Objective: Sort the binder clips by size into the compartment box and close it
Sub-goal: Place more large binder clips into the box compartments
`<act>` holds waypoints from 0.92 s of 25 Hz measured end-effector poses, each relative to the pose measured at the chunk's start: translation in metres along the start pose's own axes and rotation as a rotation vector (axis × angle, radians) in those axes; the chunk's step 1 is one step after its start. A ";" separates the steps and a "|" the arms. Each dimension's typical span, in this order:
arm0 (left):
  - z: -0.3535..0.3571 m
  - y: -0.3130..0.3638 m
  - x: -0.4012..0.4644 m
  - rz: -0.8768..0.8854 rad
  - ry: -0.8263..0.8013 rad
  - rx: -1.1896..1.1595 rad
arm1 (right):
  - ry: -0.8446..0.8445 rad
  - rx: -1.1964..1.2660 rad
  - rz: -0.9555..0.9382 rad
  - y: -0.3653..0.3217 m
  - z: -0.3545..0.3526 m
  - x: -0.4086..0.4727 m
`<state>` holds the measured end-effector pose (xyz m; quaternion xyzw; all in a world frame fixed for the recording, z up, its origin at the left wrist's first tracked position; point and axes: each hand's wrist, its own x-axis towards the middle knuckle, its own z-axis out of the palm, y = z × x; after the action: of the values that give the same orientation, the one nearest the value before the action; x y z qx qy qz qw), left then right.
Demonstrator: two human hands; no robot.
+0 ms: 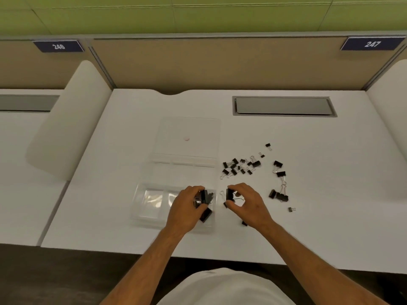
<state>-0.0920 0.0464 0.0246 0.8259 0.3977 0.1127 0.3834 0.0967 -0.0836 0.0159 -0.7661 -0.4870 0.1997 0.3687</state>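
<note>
One clear compartment box [176,190] lies on the bench [308,216], lid open. Right of the box: a cluster of about fifteen small binder clips [241,167], four large clips [279,183], and one tiny clip [291,209]. Two hands, left [187,208] and right [246,203], each hold a clip

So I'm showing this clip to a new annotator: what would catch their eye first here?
Probably the two hands at the near edge of the white desk: the left hand holds a large black clip over the clear compartment box, and the right hand pinches another beside it. Next, the scatter of black binder clips lying right of the box's open lid.
</note>
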 end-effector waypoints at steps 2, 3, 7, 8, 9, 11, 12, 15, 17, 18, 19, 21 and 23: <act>-0.021 -0.033 -0.007 -0.018 0.014 -0.031 | 0.013 0.013 0.003 -0.011 0.021 -0.002; -0.030 -0.047 -0.010 -0.005 0.010 -0.020 | 0.020 0.020 0.007 -0.016 0.030 -0.002; -0.054 -0.084 -0.012 0.010 0.006 0.007 | 0.010 0.045 0.055 -0.030 0.062 -0.006; -0.058 -0.088 -0.014 0.027 0.008 0.020 | 0.016 0.036 0.051 -0.033 0.068 -0.010; -0.062 -0.092 -0.013 0.037 -0.008 0.027 | 0.012 0.030 0.051 -0.037 0.072 -0.010; -0.063 -0.099 -0.009 0.011 -0.062 0.028 | 0.003 0.035 0.076 -0.042 0.077 -0.009; -0.062 -0.101 -0.008 -0.014 -0.082 0.041 | 0.007 0.024 0.087 -0.045 0.079 -0.009; -0.059 -0.102 -0.004 -0.031 -0.135 0.130 | 0.023 0.017 0.133 -0.051 0.084 -0.010; -0.057 -0.103 -0.002 -0.012 -0.126 0.174 | 0.025 0.039 0.188 -0.053 0.087 -0.013; -0.056 -0.101 -0.001 -0.013 -0.127 0.200 | 0.022 0.047 0.208 -0.055 0.088 -0.015; -0.056 -0.099 0.002 -0.010 -0.133 0.235 | 0.018 0.052 0.221 -0.057 0.089 -0.015; -0.053 -0.098 0.008 0.011 -0.153 0.338 | 0.016 0.048 0.236 -0.057 0.091 -0.013; -0.051 -0.095 0.011 0.020 -0.176 0.413 | 0.011 0.035 0.238 -0.059 0.093 -0.010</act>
<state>-0.1642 0.1197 -0.0106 0.8975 0.3689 -0.0399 0.2383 -0.0050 -0.0437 0.0000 -0.8130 -0.3870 0.2463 0.3585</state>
